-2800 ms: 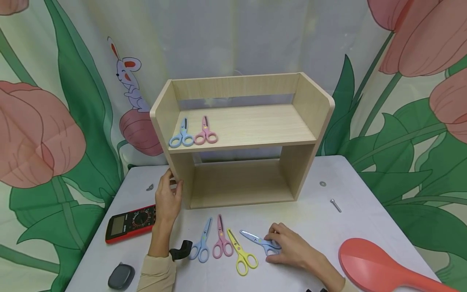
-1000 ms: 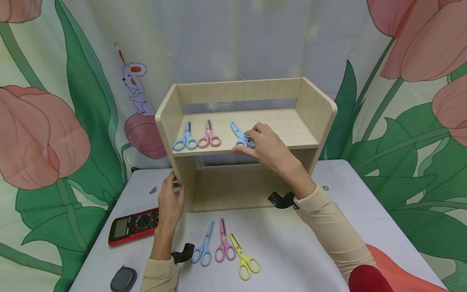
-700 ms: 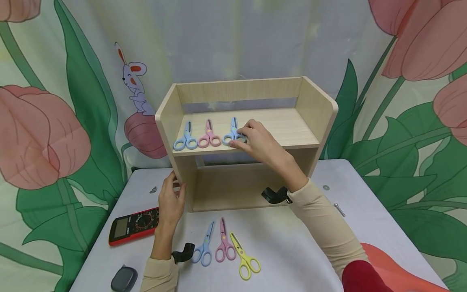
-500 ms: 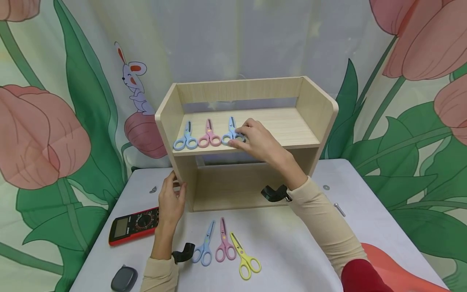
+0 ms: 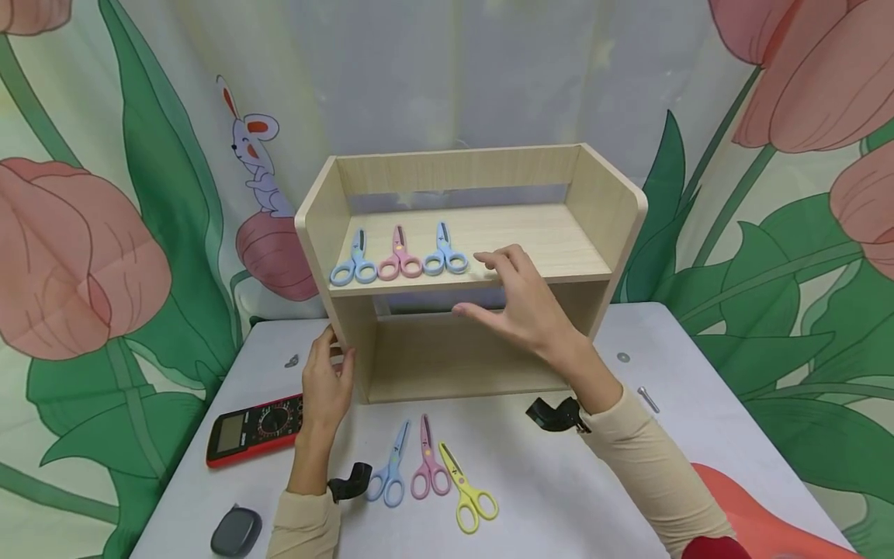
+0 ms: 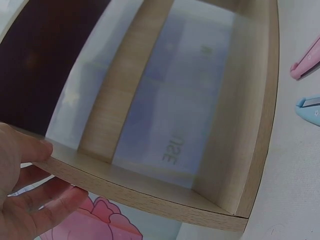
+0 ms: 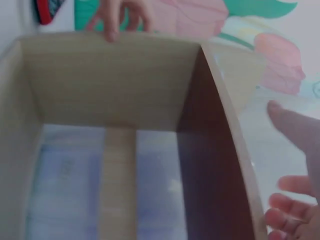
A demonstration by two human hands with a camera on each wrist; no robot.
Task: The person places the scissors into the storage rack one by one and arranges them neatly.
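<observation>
My left hand (image 5: 327,388) holds the left side panel of a two-tier wooden shelf (image 5: 461,373), the thumb on the front edge and the fingers along the outside. On the upper tier stand blue scissors (image 5: 354,260), pink scissors (image 5: 399,256) and more blue scissors (image 5: 445,252) in a row, blades pointing back. My right hand (image 5: 527,310) is apart from them, just right of the third pair, thumb and fingers spread with nothing between. Below, on the table, lie blue scissors (image 5: 389,470), pink scissors (image 5: 429,462) and yellow scissors (image 5: 466,493).
A black and red multimeter (image 5: 258,431) lies beside the left forearm, with a dark grey case (image 5: 236,530) nearer. A small metal piece (image 5: 292,361) sits at left; a washer (image 5: 623,357) and a bolt (image 5: 648,399) at right. A red-orange paddle-shaped object (image 5: 761,512) lies front right, partly behind the right sleeve.
The right hand carried the blue scissors from the table to the upper tier, turned them upright beside the pink pair, let go, and drew back towards the front. The left hand stays put.
</observation>
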